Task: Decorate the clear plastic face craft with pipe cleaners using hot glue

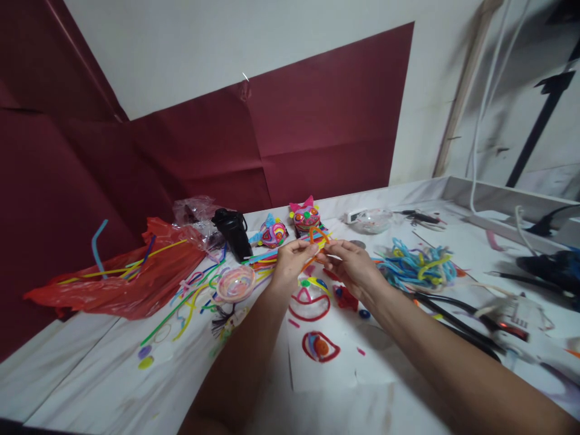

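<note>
Both of my hands are raised over the middle of the table, holding an orange pipe cleaner [319, 232] bent into an arch. My left hand [294, 260] pinches one side of it, and my right hand [348, 263] grips the other side with fingers closed. Below them lies a white paper [335, 376] with a red curved outline [310, 317] and, lower, a red eye shape [321, 347] with an orange centre. A small red piece [347, 298] rests beside my right wrist.
Two colourful animal figures [306, 215] stand at the back. A red plastic bag [131, 284], black bottle [232, 232] and coiled ring [236, 283] are left. Blue pipe cleaners [419, 266], cables and a power strip [521, 317] lie right.
</note>
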Demonstrator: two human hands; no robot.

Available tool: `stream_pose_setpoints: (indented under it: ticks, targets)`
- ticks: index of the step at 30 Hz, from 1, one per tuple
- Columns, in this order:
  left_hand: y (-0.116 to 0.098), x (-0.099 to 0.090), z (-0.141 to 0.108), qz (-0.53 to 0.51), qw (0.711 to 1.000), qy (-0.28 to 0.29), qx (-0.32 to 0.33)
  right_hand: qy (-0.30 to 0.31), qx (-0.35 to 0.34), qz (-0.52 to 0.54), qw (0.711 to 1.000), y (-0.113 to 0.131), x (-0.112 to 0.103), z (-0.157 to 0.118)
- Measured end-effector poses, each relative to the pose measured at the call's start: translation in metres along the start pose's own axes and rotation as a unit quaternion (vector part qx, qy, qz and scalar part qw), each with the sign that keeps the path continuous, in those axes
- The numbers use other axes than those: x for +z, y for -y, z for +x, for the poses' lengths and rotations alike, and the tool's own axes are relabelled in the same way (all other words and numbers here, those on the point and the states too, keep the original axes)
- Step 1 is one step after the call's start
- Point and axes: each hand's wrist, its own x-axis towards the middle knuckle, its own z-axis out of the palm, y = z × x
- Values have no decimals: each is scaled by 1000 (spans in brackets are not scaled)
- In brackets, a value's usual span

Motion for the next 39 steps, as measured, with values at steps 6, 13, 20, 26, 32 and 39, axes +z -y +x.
stream_pose_setpoints:
  ticks: [6,13,20,26,32,39]
  targets:
    - [11,-2,2,-8,1000,6,-12,-6,1,-2,1000,-1,0,-2]
    - [11,-2,1,65,996,19,-66,-18,-9,-19,1000,-4,-5,1]
    - [7,0,-1,130,991,0,-43,-18,-3,-37,999,-8,-8,5]
    - [11,-3,0,163,986,26,-11,-3,4,-67,998,-7,-11,6]
    - [16,-5,3,219,976,20,1,51,-9,-130,990,-5,-12,4]
    - [6,-4,-2,193,978,74,-30,34,-31,-172,984,-8,-13,6]
